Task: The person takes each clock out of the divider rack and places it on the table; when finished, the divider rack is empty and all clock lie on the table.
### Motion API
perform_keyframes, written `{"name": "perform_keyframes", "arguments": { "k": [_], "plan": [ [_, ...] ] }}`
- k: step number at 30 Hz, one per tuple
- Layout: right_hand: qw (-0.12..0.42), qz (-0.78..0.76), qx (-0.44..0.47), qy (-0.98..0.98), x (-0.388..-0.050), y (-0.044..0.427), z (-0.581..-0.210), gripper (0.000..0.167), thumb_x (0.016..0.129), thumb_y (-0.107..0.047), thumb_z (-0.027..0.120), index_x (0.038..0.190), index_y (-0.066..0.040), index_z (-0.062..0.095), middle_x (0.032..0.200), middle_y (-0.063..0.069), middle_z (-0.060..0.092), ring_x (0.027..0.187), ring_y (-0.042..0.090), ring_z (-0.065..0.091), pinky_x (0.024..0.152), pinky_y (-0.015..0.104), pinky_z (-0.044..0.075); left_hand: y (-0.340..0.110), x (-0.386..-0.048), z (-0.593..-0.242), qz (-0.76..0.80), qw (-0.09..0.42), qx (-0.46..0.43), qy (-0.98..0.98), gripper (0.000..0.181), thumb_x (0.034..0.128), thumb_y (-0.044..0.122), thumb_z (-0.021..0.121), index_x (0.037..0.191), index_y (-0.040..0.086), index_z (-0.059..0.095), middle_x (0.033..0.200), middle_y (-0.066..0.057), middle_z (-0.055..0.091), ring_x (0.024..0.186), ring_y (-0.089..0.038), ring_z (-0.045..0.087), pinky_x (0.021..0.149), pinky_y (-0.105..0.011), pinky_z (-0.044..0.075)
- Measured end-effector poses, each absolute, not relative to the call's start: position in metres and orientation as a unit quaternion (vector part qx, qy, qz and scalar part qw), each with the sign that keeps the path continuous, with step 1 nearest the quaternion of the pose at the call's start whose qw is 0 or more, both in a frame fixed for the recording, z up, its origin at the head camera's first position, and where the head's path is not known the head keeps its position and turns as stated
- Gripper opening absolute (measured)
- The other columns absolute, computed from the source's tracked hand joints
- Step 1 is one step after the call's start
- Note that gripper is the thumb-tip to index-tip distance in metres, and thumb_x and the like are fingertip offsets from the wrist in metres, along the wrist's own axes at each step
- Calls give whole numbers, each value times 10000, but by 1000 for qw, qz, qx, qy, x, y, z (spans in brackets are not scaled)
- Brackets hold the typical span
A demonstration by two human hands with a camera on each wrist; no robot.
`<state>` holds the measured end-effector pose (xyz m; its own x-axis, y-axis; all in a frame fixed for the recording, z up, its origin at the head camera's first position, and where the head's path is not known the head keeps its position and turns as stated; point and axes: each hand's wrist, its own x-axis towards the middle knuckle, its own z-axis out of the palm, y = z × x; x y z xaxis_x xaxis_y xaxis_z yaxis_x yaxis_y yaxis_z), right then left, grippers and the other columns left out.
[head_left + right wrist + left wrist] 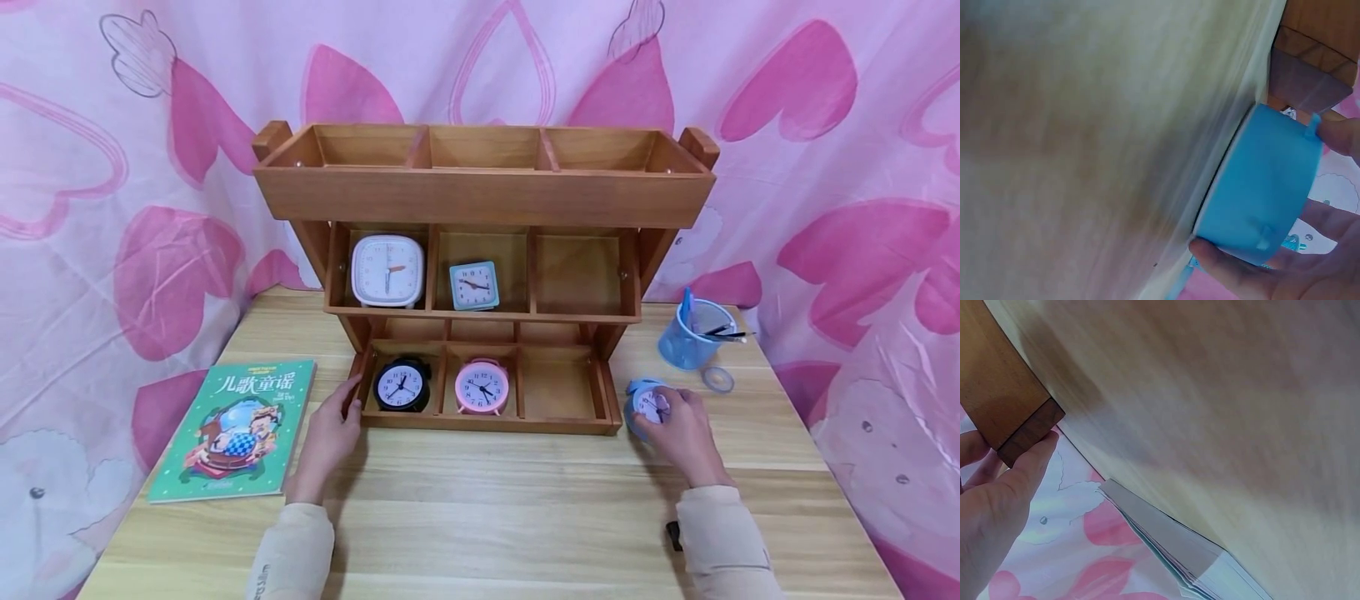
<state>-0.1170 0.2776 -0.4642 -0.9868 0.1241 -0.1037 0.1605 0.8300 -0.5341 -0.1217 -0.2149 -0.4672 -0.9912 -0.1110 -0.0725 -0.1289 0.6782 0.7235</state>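
Note:
At the right of the wooden shelf [483,198], my right hand [686,435] grips a blue round clock [647,405] near the tabletop. The right wrist view shows the blue clock's side [1259,184] between the thumb and fingers of that hand [1316,275]. My left hand [327,440] holds the lower left end of the shelf; in the left wrist view this hand [997,519] has its fingers round the shelf's wooden corner [1029,431]. A black clock [402,385] and a pink clock [482,387] stand in the bottom row, a white clock [387,270] and a small teal clock [474,286] in the middle row.
A green book [234,432] lies at the left. Behind the right hand are a blue mesh pen cup [686,340] and a roll of tape [717,380]. A small black object [674,536] lies by the right sleeve. A pink patterned curtain [480,58] hangs behind.

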Motion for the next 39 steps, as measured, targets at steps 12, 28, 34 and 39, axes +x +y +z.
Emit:
{"name": "perform_keyframes", "arguments": {
  "k": [12,28,34,39],
  "plan": [
    [-40,-283,61,956,-113,259,-453,640,933,-248,636,1413,106,404,1478,440,238,1308,629,295,992,758,321,-219,-117,-467,405,18,-71,911,480,1046,96,413,1524,77,374,1497,-273,417,1296,-427,475,1053,-591,410],
    [-67,-370,-106,921,-121,117,-440,530,894,-231,701,1366,-54,541,1420,204,474,1246,382,528,1014,546,474,-218,-116,-466,409,24,-78,909,477,1052,101,413,1526,82,365,1493,-274,419,1309,-425,466,1049,-590,418],
    [-13,-383,-144,912,-132,76,-445,541,882,-229,715,1359,-38,546,1444,185,445,1197,323,541,1001,480,504,-216,-119,-468,404,17,-74,912,475,1051,100,410,1523,68,363,1488,-279,420,1313,-434,461,1056,-593,411],
    [2,-349,-148,925,-143,58,-451,579,883,-268,728,1377,-39,532,1435,192,437,1218,349,496,1007,490,499,-213,-123,-469,401,10,-68,913,474,1050,107,411,1519,61,366,1490,-280,419,1348,-446,429,1089,-595,372]
  ]
}}
